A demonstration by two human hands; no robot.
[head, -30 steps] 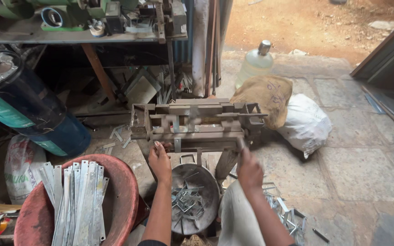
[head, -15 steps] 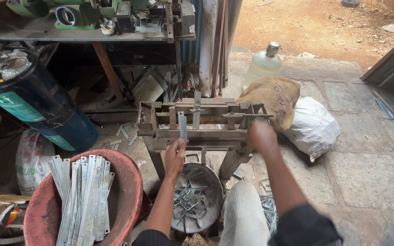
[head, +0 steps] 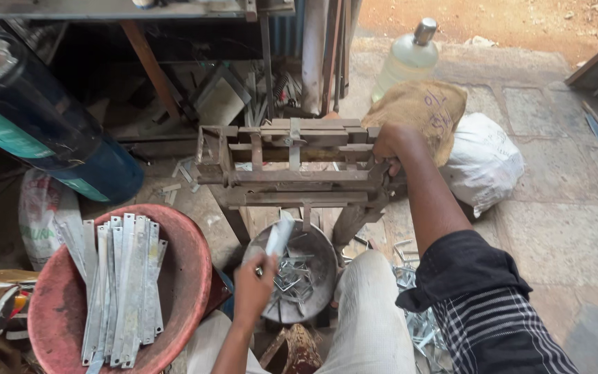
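My left hand (head: 253, 285) holds a short flat metal strip (head: 278, 237) over a round metal pan (head: 321, 251) of bent metal pieces. My right hand (head: 392, 143) grips the right end of a rusty metal hand press (head: 292, 163) that stands on the ground in front of me. A red basin (head: 181, 266) at my left holds several long flat metal strips (head: 122, 284).
A blue drum (head: 43, 125) lies at the left. Behind the press are a plastic bottle (head: 406, 59), a burlap sack (head: 423, 107) and a white bag (head: 482, 163). A workbench with scrap under it stands at the back. More bent pieces lie by my right knee.
My left hand has drawn back from the press to above the pan with a strip in it. My right hand rose from low right to the press's right end.
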